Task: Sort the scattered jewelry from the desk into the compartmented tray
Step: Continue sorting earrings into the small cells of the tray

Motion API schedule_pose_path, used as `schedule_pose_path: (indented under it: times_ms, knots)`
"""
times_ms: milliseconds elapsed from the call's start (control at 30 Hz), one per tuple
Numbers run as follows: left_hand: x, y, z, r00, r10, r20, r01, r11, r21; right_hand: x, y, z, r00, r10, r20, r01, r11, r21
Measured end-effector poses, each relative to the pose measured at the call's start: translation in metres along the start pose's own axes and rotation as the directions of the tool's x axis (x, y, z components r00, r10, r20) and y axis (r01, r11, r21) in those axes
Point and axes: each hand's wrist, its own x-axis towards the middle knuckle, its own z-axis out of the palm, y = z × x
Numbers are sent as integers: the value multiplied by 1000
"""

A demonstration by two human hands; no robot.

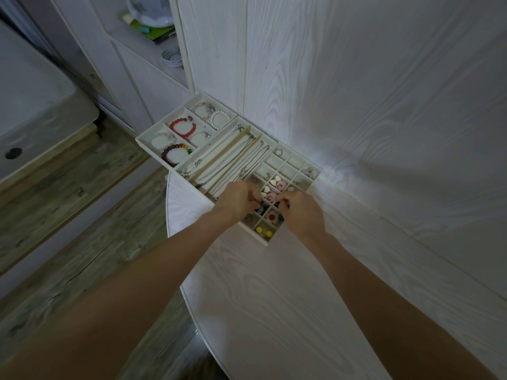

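Reaching out with both arms, the person has the left hand (238,199) and the right hand (300,212) close together over the small-square tray (315,171). The fingers of both hands are curled and pinch a tiny dark piece (264,207) between them; what it is cannot be told. Right under the hands sit a red and white flower piece (271,216) and 2 yellow beads (264,231). Just past the fingers lie white hearts (273,182) and pink rings (281,185). Left of the hands, silver chains (236,157) lie in long slots. Farther left, bead bracelets (182,126) fill a third tray. All trays rest on the white desk (288,297).
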Motion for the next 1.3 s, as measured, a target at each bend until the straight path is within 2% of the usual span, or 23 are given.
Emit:
schedule_pose_path:
  times_ms: [133,233,333,400,533,633,700,800,867,967,1033,1100,1167,1233,1300]
  knots:
    - [1,3,3,999,14,29,-15,999,38,2,-1,-1,1000,7,6,-7,1000,-4]
    - [-2,-3,-1,997,41,-68,-38,998,43,4,0,-3,1000,13,7,-13,1000,13]
    - [-8,-15,-6,985,127,-115,-108,981,162,6,2,-5,1000,22,-18,-21,999,41]
    - [-13,-22,-7,973,219,-72,-196,951,239,6,2,-6,999,38,-22,-35,993,111]
    - [-18,-32,-3,880,474,28,-436,783,444,3,-2,-11,994,104,-19,-92,944,316]
    - [-23,-27,-1,878,470,91,-426,682,594,2,-2,-13,984,175,1,-159,888,431]
    - [-25,-24,0,875,472,102,-424,648,632,5,-1,-13,963,266,48,-249,803,542]
    - [-24,-27,0,867,495,63,-417,649,637,9,1,-17,904,387,182,-374,507,777]
    - [-23,-27,0,870,491,54,-411,661,628,9,1,-21,886,376,273,-402,328,855]
    - [-24,-23,-1,867,495,63,-420,657,626,8,2,-26,873,317,369,-423,118,899]
    - [-22,-26,0,864,498,76,-425,640,640,9,4,-28,870,278,407,-431,31,902]
    - [-19,-27,-1,883,462,77,-408,679,610,9,4,-28,867,249,431,-438,-29,898]
    - [-19,-20,1,910,414,-7,-372,825,426,9,2,-28,862,231,452,-443,-93,892]
    - [-19,-4,1,946,299,-124,-286,951,118,9,-3,-29,867,209,453,-431,-143,891]
    - [-19,11,0,963,229,-139,-243,965,-96,9,-9,-29,878,180,443,-418,-162,894]
